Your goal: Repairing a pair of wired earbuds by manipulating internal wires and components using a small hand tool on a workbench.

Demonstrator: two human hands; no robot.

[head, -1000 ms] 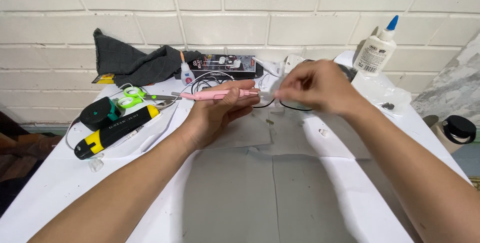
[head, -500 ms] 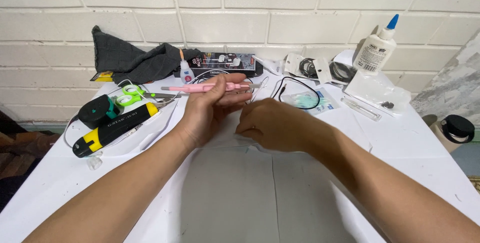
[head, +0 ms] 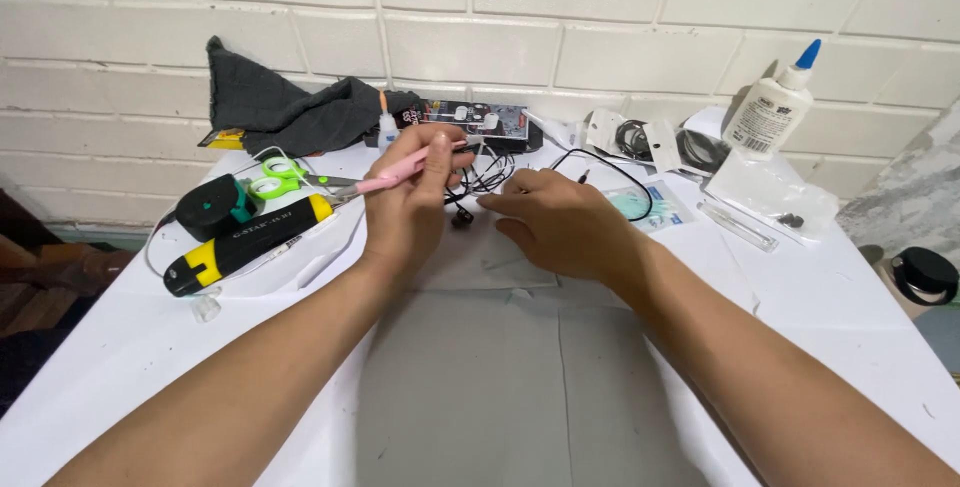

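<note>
Right hand (head: pixel 560 222) has dropped from the cable loop to the grey mat (head: pixel 500 367), now flat, fingers loosely spread, holding nothing visible. Left of centre, left hand (head: pixel 410 207) is closed around a pink tool (head: pixel 400 169), which lies nearly level, tip pointing right toward the black earphone wire (head: pixel 480 182). Glue bottle (head: pixel 770 107) sits upper right.

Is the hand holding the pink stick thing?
Touching. The head view shows the left hand with its fingers wrapped around the pink tool, lifting it above the table.
</note>
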